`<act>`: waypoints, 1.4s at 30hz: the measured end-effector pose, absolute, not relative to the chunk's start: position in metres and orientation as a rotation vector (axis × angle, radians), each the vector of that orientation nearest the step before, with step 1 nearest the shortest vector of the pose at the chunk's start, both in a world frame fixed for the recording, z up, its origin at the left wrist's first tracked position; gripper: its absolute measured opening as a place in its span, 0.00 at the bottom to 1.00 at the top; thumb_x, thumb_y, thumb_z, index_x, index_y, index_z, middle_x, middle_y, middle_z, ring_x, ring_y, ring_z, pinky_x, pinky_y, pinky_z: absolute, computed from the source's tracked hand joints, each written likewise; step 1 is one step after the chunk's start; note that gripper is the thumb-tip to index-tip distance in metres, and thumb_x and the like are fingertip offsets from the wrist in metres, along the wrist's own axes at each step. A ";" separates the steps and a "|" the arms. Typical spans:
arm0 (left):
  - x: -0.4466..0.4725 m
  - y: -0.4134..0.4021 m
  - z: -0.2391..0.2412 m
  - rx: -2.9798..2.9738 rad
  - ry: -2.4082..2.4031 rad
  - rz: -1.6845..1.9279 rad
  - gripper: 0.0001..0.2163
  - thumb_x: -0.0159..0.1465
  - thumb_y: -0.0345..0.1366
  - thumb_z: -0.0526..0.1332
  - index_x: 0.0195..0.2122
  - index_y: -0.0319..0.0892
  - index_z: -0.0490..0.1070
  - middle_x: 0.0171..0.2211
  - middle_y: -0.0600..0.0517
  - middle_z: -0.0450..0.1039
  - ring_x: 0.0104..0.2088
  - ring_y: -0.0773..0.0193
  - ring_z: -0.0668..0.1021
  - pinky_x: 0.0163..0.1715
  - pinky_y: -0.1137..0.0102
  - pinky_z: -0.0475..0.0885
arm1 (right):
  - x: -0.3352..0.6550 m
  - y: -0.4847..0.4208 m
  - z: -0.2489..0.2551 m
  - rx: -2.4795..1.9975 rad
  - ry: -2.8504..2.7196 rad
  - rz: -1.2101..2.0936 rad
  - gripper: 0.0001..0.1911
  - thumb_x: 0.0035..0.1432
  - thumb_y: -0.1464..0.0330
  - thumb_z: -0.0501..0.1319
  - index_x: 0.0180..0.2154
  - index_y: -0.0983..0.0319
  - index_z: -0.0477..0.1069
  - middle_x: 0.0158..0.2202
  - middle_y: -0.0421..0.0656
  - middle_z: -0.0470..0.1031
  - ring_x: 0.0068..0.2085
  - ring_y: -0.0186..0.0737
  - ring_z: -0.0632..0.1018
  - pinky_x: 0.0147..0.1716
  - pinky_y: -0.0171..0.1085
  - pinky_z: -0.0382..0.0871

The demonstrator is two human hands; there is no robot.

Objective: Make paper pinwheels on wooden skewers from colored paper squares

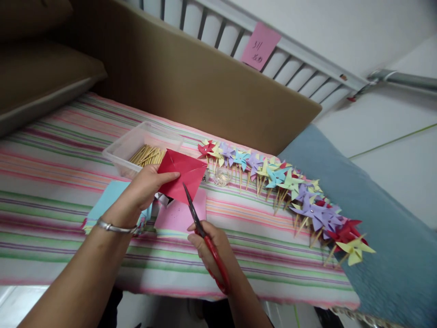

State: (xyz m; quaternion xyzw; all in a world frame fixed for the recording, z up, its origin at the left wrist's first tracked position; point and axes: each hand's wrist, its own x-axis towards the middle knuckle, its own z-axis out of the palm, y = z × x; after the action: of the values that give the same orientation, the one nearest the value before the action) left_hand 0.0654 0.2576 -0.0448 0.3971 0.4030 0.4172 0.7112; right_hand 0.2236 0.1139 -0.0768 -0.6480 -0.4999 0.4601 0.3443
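Observation:
My left hand [145, 187] pinches a square of red paper [182, 175], holding it up over the striped cloth. My right hand [213, 248] grips red-handled scissors [201, 230], whose dark blades point up and touch the paper's lower edge. Under the paper lies a pink sheet [179, 214], and a stack of light blue sheets [107, 200] sits beneath my left wrist, which wears a silver bracelet.
A clear plastic box [134, 146] of wooden sticks stands behind my left hand. A long row of coloured paper pinwheels [290, 189] on sticks runs to the right over the striped cloth [51, 182]. A cardboard panel [205, 86] stands behind, and a blue cloth [375, 218] lies right.

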 end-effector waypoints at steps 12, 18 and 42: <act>0.067 0.259 -0.047 0.902 0.953 0.939 0.08 0.42 0.33 0.71 0.22 0.39 0.74 0.20 0.51 0.76 0.19 0.65 0.74 0.19 0.73 0.67 | 0.226 0.117 -0.081 -1.770 -1.495 1.108 0.08 0.53 0.71 0.56 0.37 0.62 0.69 0.20 0.33 0.59 0.21 0.28 0.61 0.22 0.29 0.57; 0.062 0.264 -0.050 0.933 0.968 1.050 0.12 0.43 0.35 0.71 0.28 0.37 0.75 0.25 0.49 0.77 0.23 0.62 0.76 0.23 0.71 0.69 | 0.238 0.112 -0.087 -1.698 -1.572 1.365 0.19 0.56 0.74 0.51 0.49 0.58 0.63 0.24 0.34 0.66 0.21 0.30 0.69 0.21 0.29 0.61; 0.108 0.232 -0.076 1.337 0.672 0.210 0.06 0.50 0.37 0.65 0.24 0.39 0.74 0.19 0.53 0.72 0.19 0.68 0.69 0.20 0.73 0.61 | 0.274 0.120 -0.083 -1.460 -1.117 0.945 0.17 0.47 0.72 0.61 0.42 0.61 0.67 0.25 0.34 0.62 0.25 0.29 0.63 0.24 0.30 0.58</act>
State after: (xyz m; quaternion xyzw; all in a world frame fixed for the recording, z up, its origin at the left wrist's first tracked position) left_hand 0.1084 0.2324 -0.0755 0.6067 0.3050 0.0952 0.7279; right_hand 0.2744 0.1195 -0.0829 -0.6069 -0.4642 0.3926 0.5119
